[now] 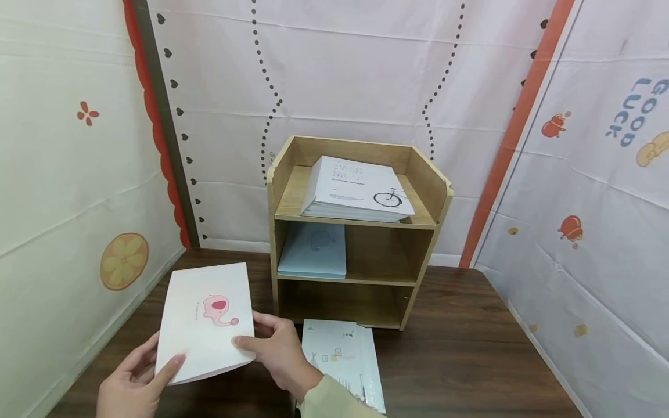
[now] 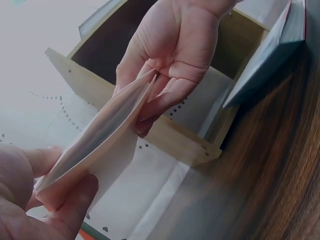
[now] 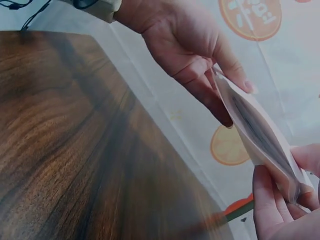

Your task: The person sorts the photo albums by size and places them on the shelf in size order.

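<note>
A white notebook (image 1: pixel 206 319) with a pink elephant on its cover is held up at the left of the head view. My left hand (image 1: pixel 130 380) grips its lower left corner, thumb on the cover. My right hand (image 1: pixel 284 351) pinches its right edge, thumb on top and fingers beneath. Both wrist views show the covers of the notebook (image 2: pixel 100 135) bowed apart along one edge, leaving a gap between them. Below the right hand, other white booklets (image 1: pixel 340 354) lie on the table, partly hidden by the hand and sleeve.
A three-level wooden shelf (image 1: pixel 352 281) stands on the dark wood table (image 1: pixel 460 348). A stack of white books (image 1: pixel 360 188) with a bicycle picture lies on top. Light blue notebooks (image 1: pixel 313 249) lie at the left of the middle level. Printed cloth walls surround the table.
</note>
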Demonstrator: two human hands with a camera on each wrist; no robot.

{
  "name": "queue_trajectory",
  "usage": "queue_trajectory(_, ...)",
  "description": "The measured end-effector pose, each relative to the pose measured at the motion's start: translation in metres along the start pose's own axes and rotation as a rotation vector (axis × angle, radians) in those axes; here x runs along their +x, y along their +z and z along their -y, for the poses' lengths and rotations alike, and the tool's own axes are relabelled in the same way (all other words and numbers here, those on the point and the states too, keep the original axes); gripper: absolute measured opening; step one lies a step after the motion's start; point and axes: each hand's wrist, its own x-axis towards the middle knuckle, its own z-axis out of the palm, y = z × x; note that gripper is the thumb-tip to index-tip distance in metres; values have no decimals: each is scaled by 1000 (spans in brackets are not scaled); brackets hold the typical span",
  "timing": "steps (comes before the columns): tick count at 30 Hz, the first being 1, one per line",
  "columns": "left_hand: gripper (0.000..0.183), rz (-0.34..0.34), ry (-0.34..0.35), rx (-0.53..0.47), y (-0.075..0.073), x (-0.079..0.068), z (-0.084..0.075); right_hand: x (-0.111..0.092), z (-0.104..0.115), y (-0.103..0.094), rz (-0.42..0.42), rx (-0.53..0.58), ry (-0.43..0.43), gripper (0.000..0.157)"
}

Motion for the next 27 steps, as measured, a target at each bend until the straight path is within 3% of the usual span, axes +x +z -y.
queue_trajectory(8,86,-13,-77,-95,3,-9,-3,-16,7,-10,33,-5,-40,55)
queue_trajectory(17,83,-20,-80,-321,9,-19,-10,-29,19,-22,72,73,-35,58)
queue_trajectory(22,84,-25,-86,-292,11,-23,-15,-34,24,-25,61,86,-27,58)
queue_trajectory(27,78,-55,-79,-325,13,-26,-16,-38,25,-27,59,94,-25,59)
